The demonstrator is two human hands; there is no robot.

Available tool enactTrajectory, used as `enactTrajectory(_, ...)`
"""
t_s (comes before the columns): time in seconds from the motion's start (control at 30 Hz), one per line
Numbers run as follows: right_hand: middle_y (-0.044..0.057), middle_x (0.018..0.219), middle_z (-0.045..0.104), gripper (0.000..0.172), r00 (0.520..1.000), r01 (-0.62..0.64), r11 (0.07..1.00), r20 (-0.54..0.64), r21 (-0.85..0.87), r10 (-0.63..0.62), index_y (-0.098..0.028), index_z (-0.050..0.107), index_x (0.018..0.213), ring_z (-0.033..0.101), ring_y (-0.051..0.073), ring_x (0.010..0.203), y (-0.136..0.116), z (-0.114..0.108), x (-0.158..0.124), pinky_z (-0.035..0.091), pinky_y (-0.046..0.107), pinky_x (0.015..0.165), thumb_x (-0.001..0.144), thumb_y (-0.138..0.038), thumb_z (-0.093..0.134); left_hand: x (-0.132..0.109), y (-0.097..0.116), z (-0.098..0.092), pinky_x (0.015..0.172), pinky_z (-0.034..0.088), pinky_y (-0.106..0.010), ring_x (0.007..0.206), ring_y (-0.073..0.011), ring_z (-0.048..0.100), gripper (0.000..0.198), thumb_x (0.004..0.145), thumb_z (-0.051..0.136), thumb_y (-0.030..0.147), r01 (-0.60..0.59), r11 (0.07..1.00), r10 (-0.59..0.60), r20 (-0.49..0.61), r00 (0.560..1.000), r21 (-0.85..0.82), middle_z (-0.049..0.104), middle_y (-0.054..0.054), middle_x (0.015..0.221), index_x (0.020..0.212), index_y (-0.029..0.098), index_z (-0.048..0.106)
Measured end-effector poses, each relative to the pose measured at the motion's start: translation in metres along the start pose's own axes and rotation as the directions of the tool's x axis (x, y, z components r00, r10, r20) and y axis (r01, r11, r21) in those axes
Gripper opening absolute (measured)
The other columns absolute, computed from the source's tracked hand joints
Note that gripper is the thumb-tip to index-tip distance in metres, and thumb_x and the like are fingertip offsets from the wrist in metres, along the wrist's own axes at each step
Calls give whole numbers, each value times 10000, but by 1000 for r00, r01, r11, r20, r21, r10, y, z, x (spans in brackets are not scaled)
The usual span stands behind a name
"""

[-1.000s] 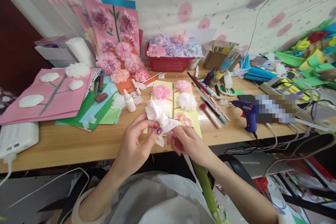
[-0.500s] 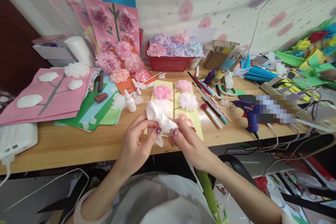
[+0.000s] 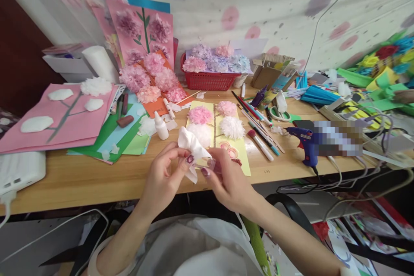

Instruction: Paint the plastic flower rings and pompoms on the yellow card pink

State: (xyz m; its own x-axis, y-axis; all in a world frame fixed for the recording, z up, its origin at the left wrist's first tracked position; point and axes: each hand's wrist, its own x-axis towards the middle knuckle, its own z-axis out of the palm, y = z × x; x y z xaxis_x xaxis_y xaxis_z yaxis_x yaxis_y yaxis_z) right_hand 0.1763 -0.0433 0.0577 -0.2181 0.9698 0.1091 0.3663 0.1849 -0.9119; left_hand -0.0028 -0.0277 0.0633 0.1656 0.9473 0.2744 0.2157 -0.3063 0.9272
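Note:
My left hand (image 3: pixel 168 171) is closed, pinching a crumpled white tissue (image 3: pixel 191 143) between thumb and fingers. A loose corner of the tissue hangs below the thumb. My right hand (image 3: pixel 228 177) is curled just beside it, its thumb and fingers around a small clear plastic piece (image 3: pixel 211 164) whose far part is hidden. Under and beyond both hands lies a yellow sheet (image 3: pixel 245 159) with a brown stem line. It bears a bright pink paper flower (image 3: pixel 200 115), a pale pink one (image 3: pixel 226 108), a white fringed one (image 3: pixel 233 127) and a pale round one (image 3: pixel 200 134).
A white glue bottle (image 3: pixel 161 126) stands left of the yellow sheet. Brushes and pens lie to the right, with a makeup brush (image 3: pixel 260 145) nearest. Further right is a blue glue gun (image 3: pixel 305 142) with its cable. A red basket (image 3: pixel 210 81) of paper flowers stands behind.
My right hand has drawn its fingers off the tissue's right end, and the clear piece now shows more. The tissue has shifted slightly left and stands more upright in my left hand.

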Motion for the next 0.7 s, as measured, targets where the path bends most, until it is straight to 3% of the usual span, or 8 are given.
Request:
enactTrajectory(0.07, 42, 745, 607, 303, 995, 90, 993, -35, -81, -93, -187, 509, 1001, 515, 172, 653, 2, 2, -1, 383, 294, 618, 897, -471, 515, 0, -1, 1, 718, 504, -288, 882, -188, 624, 127, 919, 593, 307, 7, 999, -6, 6, 1000, -36, 618, -37, 951, 876, 208, 659)
enactTrajectory(0.17, -43, 546, 466, 358, 979, -177, 971, 133, 160, 156, -214, 480, 837, 366, 113, 461, 3, 0, 5, 311, 241, 476, 957, -534, 374, -3, -1, 2, 781, 484, -292, 894, -185, 598, 99, 921, 586, 260, -97, 991, 98, -5, 995, 95, 594, -24, 901, 857, 214, 647)
enactTrajectory(0.23, -92, 457, 349, 461, 829, -499, 804, 450, 325, 333, -226, 456, 782, 199, 84, 366, 2, -2, 10, 195, 214, 372, 963, -606, 269, -6, -2, 1, 816, 467, -306, 896, -190, 581, 99, 924, 576, 235, -146, 970, 147, 12, 989, 193, 578, -19, 867, 855, 218, 645)
enactTrajectory(0.27, -104, 435, 320, 502, 732, -617, 702, 587, 356, 345, -228, 453, 774, 134, 75, 349, 1, -3, 12, 140, 208, 344, 955, -643, 238, -7, -2, 0, 822, 464, -310, 906, -194, 580, 102, 926, 571, 235, -154, 965, 153, 18, 988, 211, 581, -22, 871, 858, 218, 646)
enactTrajectory(0.3, -109, 428, 319, 529, 685, -670, 634, 651, 385, 328, -225, 459, 777, 103, 67, 346, 0, -3, 12, 107, 202, 332, 944, -677, 238, -7, -3, -2, 819, 466, -309, 923, -199, 585, 105, 928, 569, 242, -147, 968, 145, 22, 989, 205, 590, -28, 886, 864, 217, 648)
enactTrajectory(0.47, -96, 503, 441, 532, 904, -423, 662, 343, 619, 256, -185, 557, 921, 178, 43, 369, -3, 3, 6, 134, 167, 335, 877, -714, 514, -1, -6, -8, 771, 486, -274, 939, -195, 628, 140, 902, 629, 319, -14, 1000, 15, -29, 999, 18, 649, -43, 941, 839, 206, 683)
enactTrajectory(0.63, -91, 518, 457, 486, 917, -392, 533, 366, 750, 160, -168, 609, 899, 161, 27, 360, 0, 1, 4, 140, 160, 331, 855, -652, 599, 5, -13, -16, 751, 503, -222, 824, -145, 652, 279, 734, 819, 427, 138, 883, -272, -250, 929, -449, 707, -2, 841, 879, 210, 721)
enactTrajectory(0.7, -91, 488, 451, 523, 909, -404, 506, 394, 762, 133, -167, 610, 865, 149, 28, 344, 1, 0, 4, 145, 160, 315, 860, -689, 565, 4, -13, -17, 738, 510, -203, 811, -134, 659, 305, 691, 858, 421, 141, 851, -310, -269, 912, -506, 723, 2, 842, 877, 213, 735)
